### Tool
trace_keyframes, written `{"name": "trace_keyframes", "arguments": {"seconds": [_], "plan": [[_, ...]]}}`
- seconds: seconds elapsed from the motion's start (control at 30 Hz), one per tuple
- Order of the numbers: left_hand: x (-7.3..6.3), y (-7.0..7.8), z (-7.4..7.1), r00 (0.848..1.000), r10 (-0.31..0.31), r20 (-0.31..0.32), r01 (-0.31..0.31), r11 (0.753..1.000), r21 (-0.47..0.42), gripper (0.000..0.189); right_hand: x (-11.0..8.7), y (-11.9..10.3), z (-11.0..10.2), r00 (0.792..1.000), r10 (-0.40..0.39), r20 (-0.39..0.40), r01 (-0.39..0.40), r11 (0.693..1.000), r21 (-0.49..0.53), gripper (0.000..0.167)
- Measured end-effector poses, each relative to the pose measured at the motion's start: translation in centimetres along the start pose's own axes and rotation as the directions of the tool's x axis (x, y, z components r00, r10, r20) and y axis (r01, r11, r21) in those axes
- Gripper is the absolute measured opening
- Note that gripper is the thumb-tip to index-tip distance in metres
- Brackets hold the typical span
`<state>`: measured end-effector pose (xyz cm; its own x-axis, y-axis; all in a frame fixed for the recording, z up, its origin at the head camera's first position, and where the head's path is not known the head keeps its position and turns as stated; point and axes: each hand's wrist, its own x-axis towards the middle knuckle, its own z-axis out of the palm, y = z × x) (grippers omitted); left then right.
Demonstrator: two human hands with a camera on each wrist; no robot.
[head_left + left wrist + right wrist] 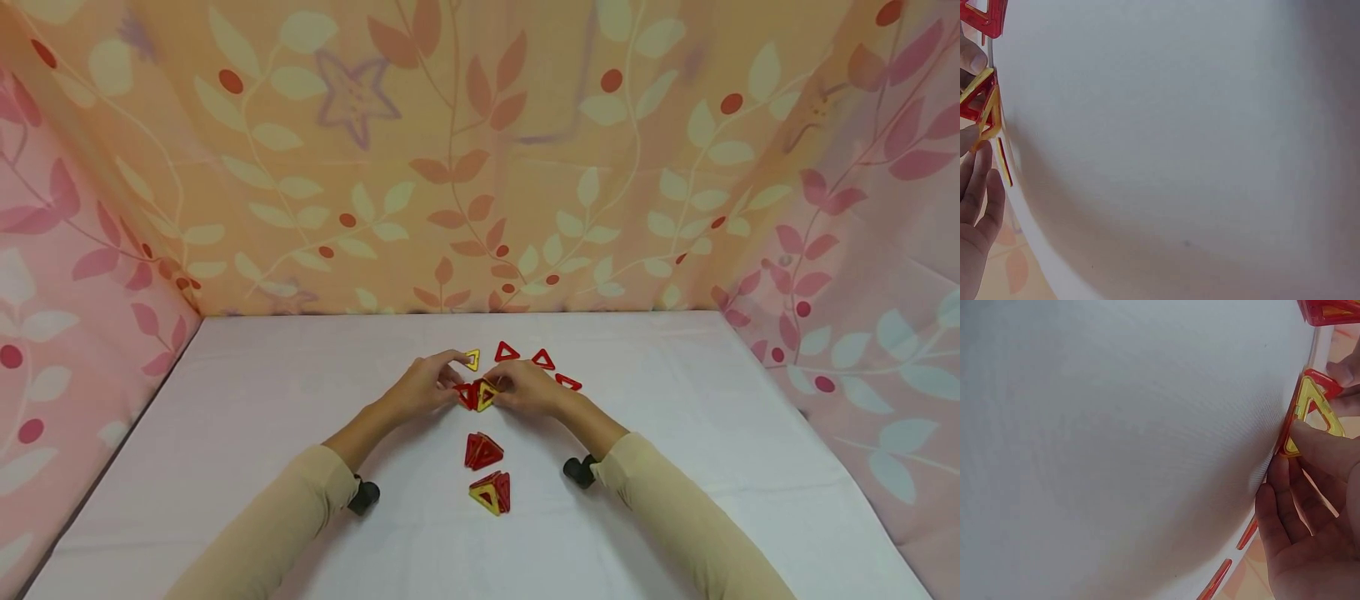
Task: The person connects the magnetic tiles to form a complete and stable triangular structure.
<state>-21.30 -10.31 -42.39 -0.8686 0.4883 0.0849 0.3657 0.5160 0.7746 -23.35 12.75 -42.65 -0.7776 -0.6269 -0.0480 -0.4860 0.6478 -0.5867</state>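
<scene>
Between both hands, low over the white table, is a joined group of triangular magnetic tiles. My left hand (420,387) pinches a red tile (462,397) on the group's left side with thumb and fingers. From the right, my right hand (528,387) grips a yellow tile (1301,400), its thumb on the face and fingers behind. A further red tile (1324,381) leans against the yellow one in the right wrist view. Nearer the body stand two small pyramids of such tiles, a red one (486,452) and a red and yellow one (502,492).
Behind the hands lie loose triangle tiles: a yellow one (477,362) by the left fingertips, then red ones (498,352) in an arc to the right. The white table (262,392) meets flowered curtains (525,208) at the back and sides.
</scene>
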Motion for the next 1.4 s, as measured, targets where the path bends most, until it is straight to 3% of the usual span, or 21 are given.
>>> {"name": "trace_keyframes", "arguments": {"seconds": [0.53, 0.9, 1.4], "plan": [[0.2, 0.4, 0.6, 0.998, -0.045, -0.034, 0.043, 0.997, -0.058, 0.050, -0.1, 0.0, 0.1, 1.000, -0.015, -0.012, 0.015, 1.000, 0.002, 0.030], [0.6, 0.4, 0.9, 0.997, -0.064, -0.047, 0.062, 0.997, -0.051, 0.051, -0.1, -0.1, 0.0, 0.999, -0.033, -0.017, 0.033, 0.999, -0.002, 0.029], [0.8, 0.7, 1.2, 0.999, -0.015, -0.044, 0.013, 0.999, -0.042, 0.048, 0.0, 0.0, 0.1, 0.999, -0.036, -0.015, 0.036, 0.999, -0.011, 0.029]]}}
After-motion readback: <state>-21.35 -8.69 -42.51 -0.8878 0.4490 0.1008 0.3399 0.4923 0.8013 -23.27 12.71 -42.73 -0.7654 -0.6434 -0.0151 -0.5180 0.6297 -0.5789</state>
